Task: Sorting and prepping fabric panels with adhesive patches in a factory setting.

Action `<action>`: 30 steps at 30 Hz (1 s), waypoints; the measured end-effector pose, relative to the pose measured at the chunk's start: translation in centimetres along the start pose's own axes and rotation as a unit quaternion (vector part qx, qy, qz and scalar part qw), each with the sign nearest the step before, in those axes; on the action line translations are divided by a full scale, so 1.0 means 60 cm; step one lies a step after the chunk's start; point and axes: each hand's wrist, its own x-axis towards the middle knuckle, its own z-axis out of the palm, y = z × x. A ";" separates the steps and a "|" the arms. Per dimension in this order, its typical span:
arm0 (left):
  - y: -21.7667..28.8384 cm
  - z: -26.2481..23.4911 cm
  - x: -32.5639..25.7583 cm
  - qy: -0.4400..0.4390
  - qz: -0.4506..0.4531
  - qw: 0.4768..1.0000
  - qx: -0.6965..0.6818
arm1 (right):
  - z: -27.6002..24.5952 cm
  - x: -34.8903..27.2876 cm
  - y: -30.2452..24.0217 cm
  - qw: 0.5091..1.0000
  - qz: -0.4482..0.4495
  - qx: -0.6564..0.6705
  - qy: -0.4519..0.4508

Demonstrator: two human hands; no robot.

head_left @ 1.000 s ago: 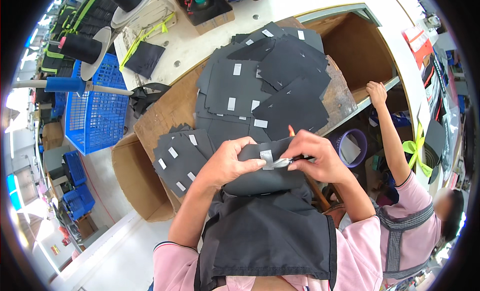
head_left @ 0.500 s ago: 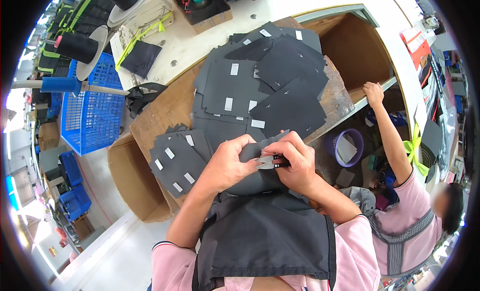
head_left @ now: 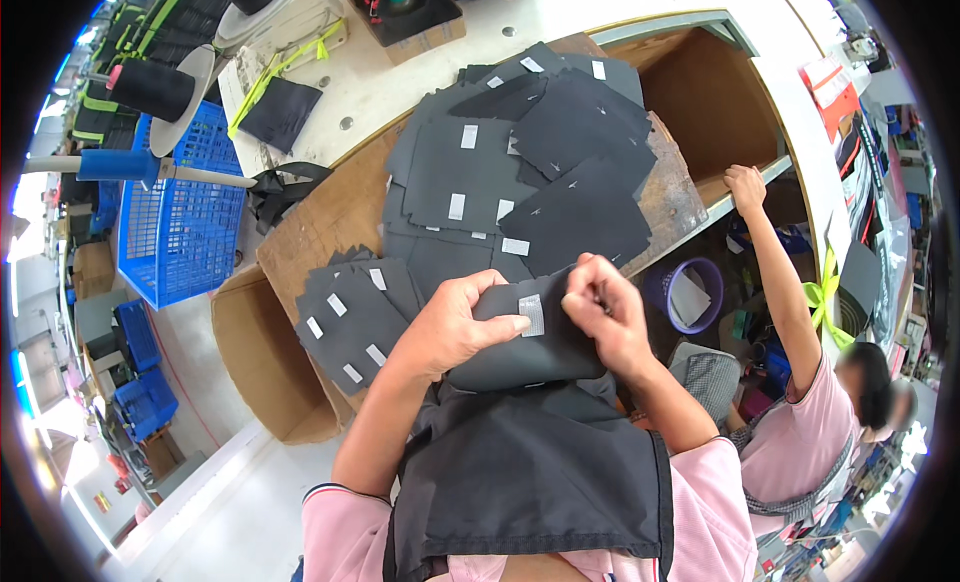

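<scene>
**Both hands on one dark fabric piece at centre frame**

Wide wooden table (head_left: 320, 222) fills the upper middle, a spread of dark fabric pieces (head_left: 520, 172) across it, a smaller stack (head_left: 350, 317) lower left. Blue basket (head_left: 180, 222) sits far left. Centre frame: the folded dark piece (head_left: 520, 347) with its white label (head_left: 531, 315). Left hand (head_left: 455, 327) grips its left edge, thumb pressed beside the label. Right hand (head_left: 605, 317) pinches the top right edge, fingers pressed together.
</scene>
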 end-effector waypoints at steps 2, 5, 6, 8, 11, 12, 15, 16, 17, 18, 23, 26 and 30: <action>0.001 -0.003 0.000 -0.002 -0.006 1.000 -0.001 | -0.004 -0.005 0.005 0.998 0.018 0.043 0.032; 0.006 -0.002 0.000 -0.004 -0.009 1.000 -0.005 | -0.002 -0.007 -0.034 0.957 -0.091 -0.275 0.006; 0.007 -0.002 -0.001 -0.005 -0.006 1.000 -0.008 | -0.006 -0.006 -0.038 0.957 -0.091 -0.274 0.006; 0.007 -0.003 -0.002 -0.009 -0.011 1.000 -0.001 | -0.015 0.003 -0.042 0.889 -0.226 -0.396 -0.038; 0.008 -0.001 -0.002 -0.021 -0.018 1.000 0.013 | -0.026 0.019 -0.050 0.849 -0.288 -0.439 -0.061; 0.008 0.000 -0.001 -0.027 -0.021 0.999 0.019 | -0.026 0.021 -0.054 0.826 -0.313 -0.462 -0.081; 0.008 0.001 -0.002 -0.033 -0.007 0.999 0.032 | -0.025 0.024 -0.057 0.816 -0.324 -0.471 -0.087; 0.009 0.001 -0.004 -0.032 -0.006 0.999 0.032 | -0.024 0.024 -0.058 0.808 -0.336 -0.476 -0.090; 0.012 0.002 -0.005 -0.026 -0.010 0.999 0.033 | -0.026 0.023 -0.057 0.807 -0.337 -0.477 -0.090; 0.014 0.002 -0.005 -0.020 -0.014 0.999 0.034 | -0.030 0.018 -0.052 0.809 -0.324 -0.485 -0.067; 0.010 0.002 -0.002 -0.024 -0.010 0.999 0.025 | -0.024 0.014 -0.050 0.821 -0.341 -0.454 -0.051; 0.006 -0.004 -0.003 -0.030 -0.006 0.999 0.023 | -0.018 0.017 -0.037 0.818 -0.334 -0.468 -0.034; -0.016 -0.027 0.003 -0.002 0.018 0.996 0.089 | -0.005 0.030 -0.015 0.871 -0.256 -0.411 -0.083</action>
